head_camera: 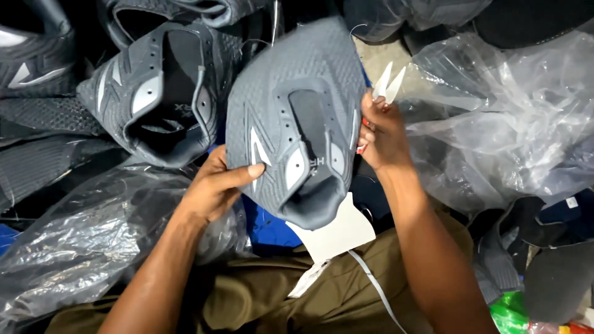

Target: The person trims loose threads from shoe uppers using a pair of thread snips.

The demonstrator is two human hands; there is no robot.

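A grey knit shoe upper (297, 80) with silver side patches is held up in front of me, its opening facing the camera. My left hand (213, 185) grips its lower left edge, thumb lying across the fabric. My right hand (382, 133) touches the upper's right edge and also holds a small white thread snipper (388, 82), blades pointing up and apart. A white card tag (337, 232) hangs below the upper.
More grey shoe uppers (154, 93) are piled at the upper left. Crumpled clear plastic bags lie at the left (74, 241) and right (507, 117). Olive trousers (297, 297) cover my lap. Dark shoe parts (550, 247) and a green object (510, 309) sit at lower right.
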